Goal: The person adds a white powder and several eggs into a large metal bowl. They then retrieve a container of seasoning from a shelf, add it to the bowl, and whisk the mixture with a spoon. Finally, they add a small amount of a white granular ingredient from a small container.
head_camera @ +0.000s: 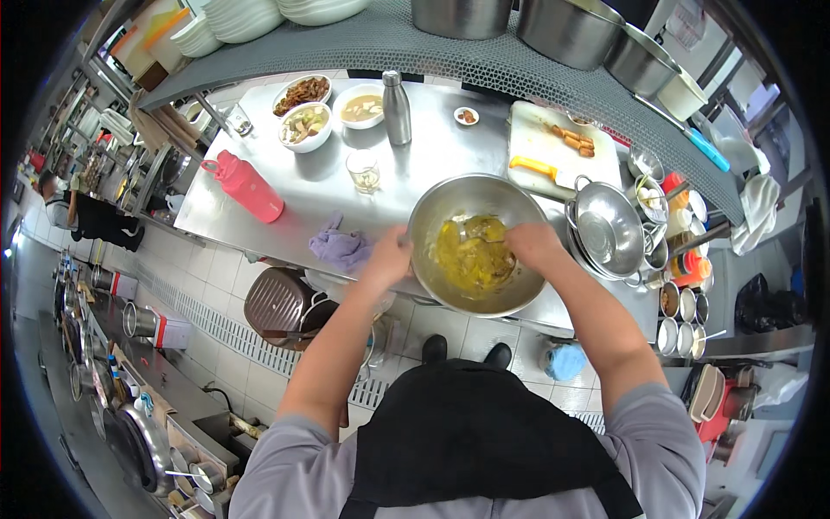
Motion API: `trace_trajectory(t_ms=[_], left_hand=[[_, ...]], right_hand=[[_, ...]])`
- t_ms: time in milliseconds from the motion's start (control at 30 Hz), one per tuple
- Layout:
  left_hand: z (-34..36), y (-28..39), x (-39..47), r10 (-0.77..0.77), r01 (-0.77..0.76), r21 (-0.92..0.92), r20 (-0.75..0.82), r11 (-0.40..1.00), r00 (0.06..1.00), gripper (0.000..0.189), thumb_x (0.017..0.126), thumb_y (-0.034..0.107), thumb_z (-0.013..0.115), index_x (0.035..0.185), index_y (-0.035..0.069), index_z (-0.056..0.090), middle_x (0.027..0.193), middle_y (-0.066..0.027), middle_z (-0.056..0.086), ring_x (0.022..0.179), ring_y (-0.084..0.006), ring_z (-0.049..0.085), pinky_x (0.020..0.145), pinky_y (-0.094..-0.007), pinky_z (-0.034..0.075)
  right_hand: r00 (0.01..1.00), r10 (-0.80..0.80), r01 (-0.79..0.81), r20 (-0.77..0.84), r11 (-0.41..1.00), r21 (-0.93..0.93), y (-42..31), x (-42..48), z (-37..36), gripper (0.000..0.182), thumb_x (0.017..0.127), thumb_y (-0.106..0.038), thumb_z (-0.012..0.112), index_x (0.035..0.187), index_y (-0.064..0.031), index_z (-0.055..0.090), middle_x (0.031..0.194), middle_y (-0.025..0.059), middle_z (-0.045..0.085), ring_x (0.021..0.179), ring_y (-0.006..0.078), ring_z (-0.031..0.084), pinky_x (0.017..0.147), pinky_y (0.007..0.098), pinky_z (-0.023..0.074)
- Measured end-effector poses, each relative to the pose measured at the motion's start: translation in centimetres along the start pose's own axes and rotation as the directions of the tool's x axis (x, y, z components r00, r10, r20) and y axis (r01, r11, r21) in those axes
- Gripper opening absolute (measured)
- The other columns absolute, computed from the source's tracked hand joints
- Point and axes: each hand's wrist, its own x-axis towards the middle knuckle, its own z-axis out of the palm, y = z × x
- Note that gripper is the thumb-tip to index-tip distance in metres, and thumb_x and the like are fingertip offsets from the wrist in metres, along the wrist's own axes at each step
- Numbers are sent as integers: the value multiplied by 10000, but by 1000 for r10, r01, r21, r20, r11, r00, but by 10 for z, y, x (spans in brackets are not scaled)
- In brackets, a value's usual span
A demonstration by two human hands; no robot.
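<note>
A large stainless-steel mixing bowl (434, 201) sits at the front edge of the steel worktable, partly overhanging it. My left hand (390, 258) grips its left rim. Inside the bowl lies a wet yellow mixture (476, 263) with brownish pieces on its right side. My right hand (535, 246) reaches over the right rim, closed around the handle of a metal utensil, apparently a spoon (486, 240). The utensil's head is partly sunk in the mixture. A crumpled purple cloth (340, 245) lies just left of my left hand.
Beside the bowl on the right stand stacked metal pans (606, 227). Behind them, a white cutting board (532, 139) holds a yellow-handled knife (533, 167) and browned food rolls (574, 139). A pink bottle (249, 191), a glass (363, 172) and a steel bottle (396, 110) stand leftward. A shelf (389, 55) overhangs the back.
</note>
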Motion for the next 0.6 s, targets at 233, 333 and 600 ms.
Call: trace_trajectory(t_ms=[233,333,600], left_hand=[[5,-6,-57,-246,249,-308,50,918,968,356,1005,317,610,1148,2,523,796,-88,573,602,-198,657,551,-347,560],[12,-19,-45,-177,181,-214,36,960,984,343,1026,363,569,1013,22,533,798,-75,571,629,-204,666,560,-349,560],[41,-15,-73,-237,317,-335,258,887,937,346,1052,376,509,945,47,536,794,-48,557,671,-196,670,573,-330,556]], right_hand=[[998,48,-47,-42,999,25,-36,-11,29,205,895,-110,563,1037,-74,705,982,138,753,847,310,749,720,429,596],[941,317,-307,-117,947,100,-23,-22,14,222,914,-114,531,1039,-68,709,1004,150,751,911,304,744,740,438,593],[872,489,-475,23,834,282,-34,-35,43,282,942,-142,490,1051,-39,729,1071,203,731,1000,357,721,835,454,589]])
